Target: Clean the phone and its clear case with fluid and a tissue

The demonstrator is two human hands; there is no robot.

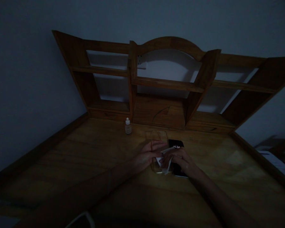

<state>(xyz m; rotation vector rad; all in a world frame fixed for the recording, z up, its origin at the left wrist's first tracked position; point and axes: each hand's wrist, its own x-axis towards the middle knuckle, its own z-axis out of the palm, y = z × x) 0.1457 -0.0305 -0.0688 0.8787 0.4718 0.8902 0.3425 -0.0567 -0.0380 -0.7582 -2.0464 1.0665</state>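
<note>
A clear phone case point(159, 134) stands out faintly above the desk, with my left hand point(148, 154) gripping it by its left side. My right hand point(178, 158) pinches a crumpled white tissue point(166, 167) against the inside of the case. Just to the right, partly under my right hand, a dark phone point(177, 143) lies on the wood with its lock-screen clock lit. The fingertips of my right hand are partly hidden by the tissue.
A small dropper bottle point(128, 127) with a white cap stands at the back of the wooden desk point(85, 148). Behind it rises a wooden shelf unit point(166, 84) with drawers. A wall socket point(140, 61) shows through it. Papers point(277, 163) lie beyond the right edge.
</note>
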